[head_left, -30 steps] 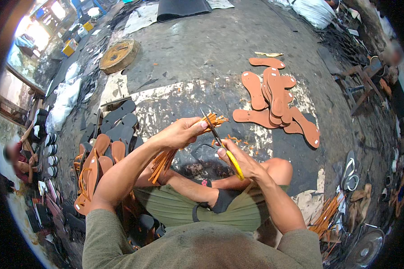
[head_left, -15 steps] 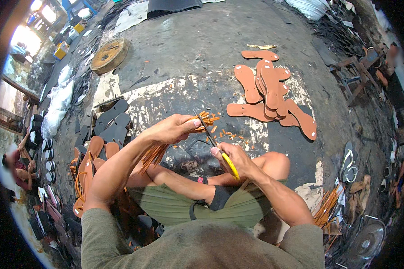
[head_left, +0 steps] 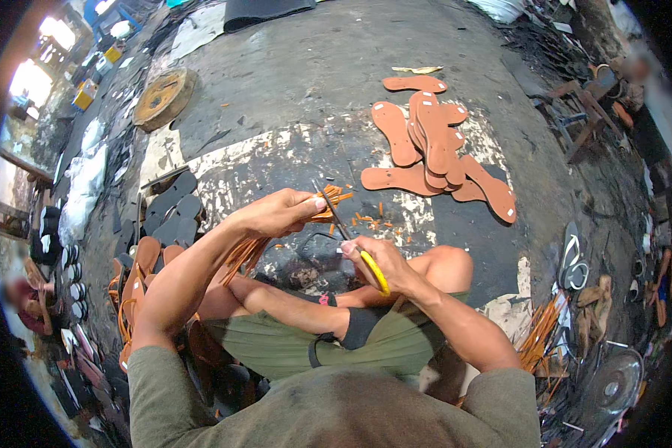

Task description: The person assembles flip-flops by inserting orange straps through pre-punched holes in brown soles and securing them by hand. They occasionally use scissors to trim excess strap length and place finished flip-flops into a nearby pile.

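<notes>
In my left hand (head_left: 287,212) is a bundle of thin orange-brown straps (head_left: 248,256), gripped near one end. Their tips stick out past my thumb, and the long ends hang below my wrist. My right hand (head_left: 381,263) is closed around the yellow handle of a pair of scissors (head_left: 339,221). The dark blades lie across the strap tips, just beyond my left thumb. Short cut-off pieces (head_left: 371,223) of strap are scattered on the floor beneath the blades.
Brown sandal soles (head_left: 432,142) lie in a loose pile ahead on the right. Dark soles (head_left: 173,205) and brown strapped sandals (head_left: 137,287) sit at my left. A round wooden block (head_left: 165,98) stands far left. More orange straps (head_left: 543,337) and a fan (head_left: 611,388) are at right.
The whole view has shifted slightly, so the floor things appear further left. Both hands keep their holds, and the tips beyond the scissor blades look shorter, with pieces lying differently on the floor.
</notes>
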Motion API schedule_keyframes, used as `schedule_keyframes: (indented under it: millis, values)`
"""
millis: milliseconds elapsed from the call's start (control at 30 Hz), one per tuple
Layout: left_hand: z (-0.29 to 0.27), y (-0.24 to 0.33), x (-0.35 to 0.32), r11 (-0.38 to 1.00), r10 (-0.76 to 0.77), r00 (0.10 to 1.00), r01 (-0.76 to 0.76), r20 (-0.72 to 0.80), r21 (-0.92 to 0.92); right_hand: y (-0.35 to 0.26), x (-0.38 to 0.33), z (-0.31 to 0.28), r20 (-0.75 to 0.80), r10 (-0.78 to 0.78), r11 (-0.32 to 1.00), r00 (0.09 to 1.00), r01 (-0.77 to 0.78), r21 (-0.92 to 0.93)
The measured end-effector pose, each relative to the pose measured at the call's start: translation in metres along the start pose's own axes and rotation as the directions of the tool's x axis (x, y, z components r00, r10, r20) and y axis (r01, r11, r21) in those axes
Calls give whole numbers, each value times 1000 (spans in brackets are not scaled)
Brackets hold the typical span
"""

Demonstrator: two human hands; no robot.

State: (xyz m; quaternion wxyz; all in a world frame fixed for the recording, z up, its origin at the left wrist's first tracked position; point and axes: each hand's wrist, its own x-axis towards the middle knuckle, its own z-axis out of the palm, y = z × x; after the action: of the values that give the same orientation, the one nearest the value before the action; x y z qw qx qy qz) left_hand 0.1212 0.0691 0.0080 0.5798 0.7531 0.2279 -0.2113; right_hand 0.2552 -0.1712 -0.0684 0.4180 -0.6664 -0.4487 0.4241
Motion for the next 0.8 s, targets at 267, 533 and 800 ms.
schedule_keyframes:
  millis: [267,533,800]
  values:
    - [6,4,18,1000,12,997,-13,81,16,14,-4,4,-16,59,998,998,-59,-14]
    - [14,-15,39,999,-46,978,41,204,30,37,-5,7,-49,-16,1000,999,17,21]
    - [2,-9,51,999,-39,978,32,203,38,40,-6,2,2,114,991,993,-114,69]
